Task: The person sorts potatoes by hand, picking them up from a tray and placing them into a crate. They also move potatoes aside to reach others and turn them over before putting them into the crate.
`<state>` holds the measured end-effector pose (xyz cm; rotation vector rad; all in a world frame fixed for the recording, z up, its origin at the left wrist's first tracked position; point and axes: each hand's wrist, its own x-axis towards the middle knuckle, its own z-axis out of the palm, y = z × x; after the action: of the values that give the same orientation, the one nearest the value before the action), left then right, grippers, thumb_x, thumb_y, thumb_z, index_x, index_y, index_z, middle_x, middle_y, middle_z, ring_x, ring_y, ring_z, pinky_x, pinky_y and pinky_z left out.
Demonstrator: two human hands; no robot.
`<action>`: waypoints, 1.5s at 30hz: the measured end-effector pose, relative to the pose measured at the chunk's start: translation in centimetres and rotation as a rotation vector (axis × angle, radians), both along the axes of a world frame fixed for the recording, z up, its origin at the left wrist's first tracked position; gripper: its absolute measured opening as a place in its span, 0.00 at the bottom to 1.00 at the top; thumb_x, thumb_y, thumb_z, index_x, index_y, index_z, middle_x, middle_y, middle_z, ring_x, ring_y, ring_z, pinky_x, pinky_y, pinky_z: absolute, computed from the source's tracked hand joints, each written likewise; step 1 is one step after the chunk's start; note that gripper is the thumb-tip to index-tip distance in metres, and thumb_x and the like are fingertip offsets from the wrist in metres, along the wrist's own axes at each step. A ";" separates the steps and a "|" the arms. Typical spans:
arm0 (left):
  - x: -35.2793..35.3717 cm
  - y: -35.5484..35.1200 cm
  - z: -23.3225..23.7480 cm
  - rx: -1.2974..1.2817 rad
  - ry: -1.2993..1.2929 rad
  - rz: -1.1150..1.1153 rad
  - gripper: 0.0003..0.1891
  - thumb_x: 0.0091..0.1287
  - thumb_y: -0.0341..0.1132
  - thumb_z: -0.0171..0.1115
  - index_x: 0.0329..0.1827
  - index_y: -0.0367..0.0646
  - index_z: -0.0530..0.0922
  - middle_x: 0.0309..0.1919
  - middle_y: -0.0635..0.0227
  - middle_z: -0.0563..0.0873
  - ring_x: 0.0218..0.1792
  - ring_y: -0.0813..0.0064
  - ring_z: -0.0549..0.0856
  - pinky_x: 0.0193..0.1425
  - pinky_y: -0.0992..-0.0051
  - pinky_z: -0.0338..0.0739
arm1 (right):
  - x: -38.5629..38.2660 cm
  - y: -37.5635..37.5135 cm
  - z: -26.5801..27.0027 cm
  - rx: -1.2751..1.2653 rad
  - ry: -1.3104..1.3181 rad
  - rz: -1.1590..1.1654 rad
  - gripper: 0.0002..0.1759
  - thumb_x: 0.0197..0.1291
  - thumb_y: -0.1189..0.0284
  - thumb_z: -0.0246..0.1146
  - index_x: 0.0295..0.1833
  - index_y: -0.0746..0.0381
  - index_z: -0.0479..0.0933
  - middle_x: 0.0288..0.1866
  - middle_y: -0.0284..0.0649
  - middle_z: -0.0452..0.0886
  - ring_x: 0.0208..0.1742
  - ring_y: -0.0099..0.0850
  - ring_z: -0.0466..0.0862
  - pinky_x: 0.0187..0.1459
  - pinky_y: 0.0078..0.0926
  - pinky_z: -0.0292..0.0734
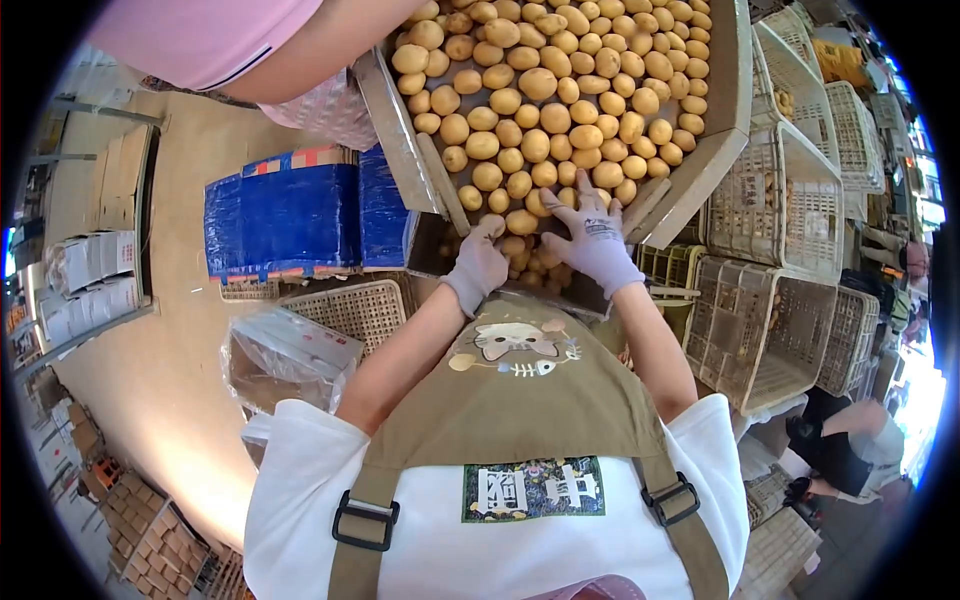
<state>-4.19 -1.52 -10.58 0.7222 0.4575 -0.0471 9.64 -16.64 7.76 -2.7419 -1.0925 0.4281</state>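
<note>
Many small yellow potatoes [536, 84] lie on a sloping sorting tray [700, 185] with raised side boards. My left hand [477, 264], in a pale glove, is at the tray's lower left corner. Its fingers are curled together, and whatever they may hold is hidden. My right hand [597, 243], gloved too, lies over the tray's lower lip with fingers spread, touching potatoes at the front. Between and below my hands, more potatoes [535, 262] sit in a container partly hidden by my apron [510, 400].
Stacked plastic crates [765, 325] stand on the right, with a crouching person [850, 440] beyond. A person in pink [200, 40] is at the tray's upper left. On the left are a blue-covered stack [285, 215], a crate [355, 315] and a plastic-wrapped box [290, 355].
</note>
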 end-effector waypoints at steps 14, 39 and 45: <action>4.2 0.9 10.4 -0.710 0.238 0.175 0.45 0.72 0.77 0.36 0.84 0.58 0.56 0.83 0.66 0.60 0.81 0.52 0.61 0.78 0.31 0.53 | 1.9 0.3 -0.1 -0.143 -0.135 -0.024 0.35 0.57 0.45 0.67 0.73 0.34 0.76 0.84 0.57 0.56 0.84 0.66 0.48 0.80 0.69 0.38; 4.5 1.2 11.3 -0.757 0.151 0.117 0.42 0.74 0.70 0.36 0.84 0.55 0.55 0.83 0.62 0.58 0.82 0.50 0.59 0.78 0.30 0.57 | 9.3 -1.6 2.8 1.509 1.103 -0.682 0.33 0.62 0.84 0.56 0.73 0.57 0.62 0.58 0.47 0.77 0.54 0.44 0.87 0.59 0.45 0.86; 4.4 1.5 10.9 -0.740 0.205 0.101 0.43 0.73 0.74 0.35 0.85 0.58 0.55 0.83 0.66 0.59 0.82 0.51 0.61 0.76 0.30 0.58 | 7.5 -3.2 1.7 1.727 1.463 -0.621 0.25 0.79 0.52 0.56 0.67 0.59 0.73 0.44 0.37 0.85 0.41 0.33 0.89 0.58 0.46 0.86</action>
<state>0.18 -0.05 0.33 -0.0353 0.6221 -0.1860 17.18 -19.82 9.48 -0.6367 0.0637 0.6522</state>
